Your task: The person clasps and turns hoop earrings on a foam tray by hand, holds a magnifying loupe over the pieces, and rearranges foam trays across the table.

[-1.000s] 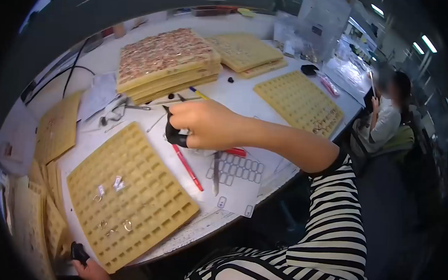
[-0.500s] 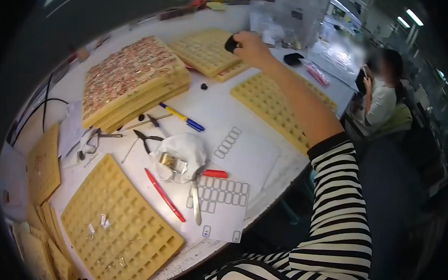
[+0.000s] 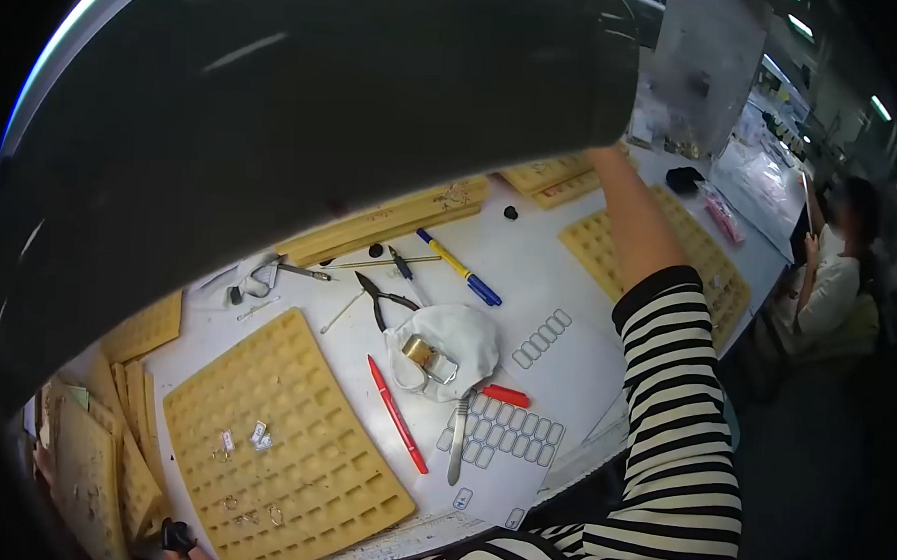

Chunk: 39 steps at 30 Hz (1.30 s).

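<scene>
My left hand [image 3: 194, 559] just enters at the bottom left edge. Its fingertips look bunched together in a black covering like rubber finger cots, and what they may pinch is hidden. Beside it lies a yellow foam board [image 3: 293, 413] with rows of square pockets. Two small white tags [image 3: 261, 434] and several thin wire rings or earrings [image 3: 276, 514] rest on that board. My right arm reaches far across the table; a dark lamp shade [image 3: 377, 87] hides my right hand. A second pocketed foam board [image 3: 596, 236] lies under the right forearm.
Mid-table are a white cloth bundle [image 3: 471, 331] with a brass-coloured piece [image 3: 418, 352], pliers [image 3: 375, 302], a red pen [image 3: 398, 415], a blue-yellow marker [image 3: 459, 265], a scalpel-like knife [image 3: 457, 446] and a label sheet [image 3: 522, 433]. Foam boards [image 3: 85, 464] stack left. Another person [image 3: 835, 257] sits right.
My view has shifted, so the lamp shade now covers the back of the table and my right hand, which was visible with black fingertips. My left hand has come into view at bottom left.
</scene>
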{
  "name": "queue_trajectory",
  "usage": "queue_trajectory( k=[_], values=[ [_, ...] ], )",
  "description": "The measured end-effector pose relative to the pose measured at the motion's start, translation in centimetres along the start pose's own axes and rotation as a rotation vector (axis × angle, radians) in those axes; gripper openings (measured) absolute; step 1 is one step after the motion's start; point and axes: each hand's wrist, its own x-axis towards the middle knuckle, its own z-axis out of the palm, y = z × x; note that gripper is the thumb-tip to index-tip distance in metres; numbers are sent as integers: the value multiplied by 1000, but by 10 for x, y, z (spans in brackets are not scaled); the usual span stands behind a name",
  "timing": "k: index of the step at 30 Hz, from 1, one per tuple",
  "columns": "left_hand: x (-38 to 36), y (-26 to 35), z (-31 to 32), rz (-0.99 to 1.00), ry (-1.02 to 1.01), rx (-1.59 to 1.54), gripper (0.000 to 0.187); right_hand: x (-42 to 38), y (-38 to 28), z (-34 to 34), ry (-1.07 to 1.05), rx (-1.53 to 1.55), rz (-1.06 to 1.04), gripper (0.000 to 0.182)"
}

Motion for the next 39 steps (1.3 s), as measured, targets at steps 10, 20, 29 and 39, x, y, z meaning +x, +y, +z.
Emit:
queue_trajectory(
  k=[10, 20, 29, 39],
  values=[
    [-7, 32, 7, -33, 2, -14, 42, 27, 23, 46, -135, -224, -99, 21],
    [-28, 117, 34, 64, 39, -73, 21, 5, 12, 7, -21, -187, -227, 32],
    [-24, 138, 37, 283, 49, 91, 15, -97, -35, -68, -54, -123, -587, 24],
    [-3, 156, 25, 543, -163, 98, 30, -252, -170, -121, -162, 28, -830, 17]
  ],
)
